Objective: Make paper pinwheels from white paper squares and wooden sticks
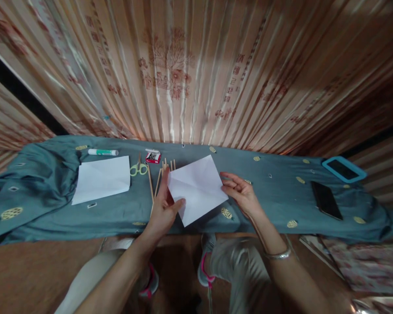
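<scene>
A creased white square of paper [198, 188] is held up slightly over the blue-green cloth on the table [275, 196]. My left hand [163, 209] pinches its left edge, thumb on top and fingers behind the sheet. At the paper's right corner my right hand [242, 194] touches it with loosely curled fingertips. Several thin wooden sticks [157, 179] lie on the cloth just behind and left of the paper, partly hidden by it and by my left hand.
A second white sheet [101, 183] lies at the left, with a glue stick [103, 152], green-handled scissors [138, 168] and a small red-and-white box [153, 156] nearby. At the right lie a dark phone [326, 199] and a blue-cased device [343, 169]. A patterned curtain hangs behind.
</scene>
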Demonstrator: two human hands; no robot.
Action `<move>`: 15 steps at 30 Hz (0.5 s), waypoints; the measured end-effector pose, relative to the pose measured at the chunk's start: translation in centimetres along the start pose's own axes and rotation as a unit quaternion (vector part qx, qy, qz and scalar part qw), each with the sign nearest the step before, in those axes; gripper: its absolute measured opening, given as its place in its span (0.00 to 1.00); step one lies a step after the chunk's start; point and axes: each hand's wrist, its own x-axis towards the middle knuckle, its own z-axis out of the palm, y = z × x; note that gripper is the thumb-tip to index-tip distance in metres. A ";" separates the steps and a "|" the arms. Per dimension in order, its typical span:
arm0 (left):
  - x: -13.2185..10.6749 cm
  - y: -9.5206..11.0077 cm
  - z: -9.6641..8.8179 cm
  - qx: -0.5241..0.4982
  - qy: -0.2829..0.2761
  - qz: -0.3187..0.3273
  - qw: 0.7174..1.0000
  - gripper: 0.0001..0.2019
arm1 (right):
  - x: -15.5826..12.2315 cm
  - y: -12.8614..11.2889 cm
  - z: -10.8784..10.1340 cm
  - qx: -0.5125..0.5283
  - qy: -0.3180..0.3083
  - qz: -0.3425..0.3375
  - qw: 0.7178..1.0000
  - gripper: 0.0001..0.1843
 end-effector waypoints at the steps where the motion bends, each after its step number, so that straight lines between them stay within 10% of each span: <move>1: 0.0 0.2 0.2 -0.007 0.007 0.008 1.000 0.52 | 0.0 0.0 0.0 0.004 -0.003 0.005 1.000 0.26; 5: 0.0 0.9 0.7 -0.079 0.036 -0.043 0.995 0.58 | -0.1 0.3 0.3 0.002 -0.013 0.011 1.000 0.24; 11: 0.1 0.5 1.0 -0.139 0.043 -0.199 0.969 0.27 | -0.1 0.7 0.6 -0.038 -0.050 -0.001 0.998 0.20; 15: 0.3 -0.5 0.8 -0.079 0.017 -0.210 0.974 0.25 | -0.7 0.8 -0.1 -0.200 0.004 -0.111 0.973 0.31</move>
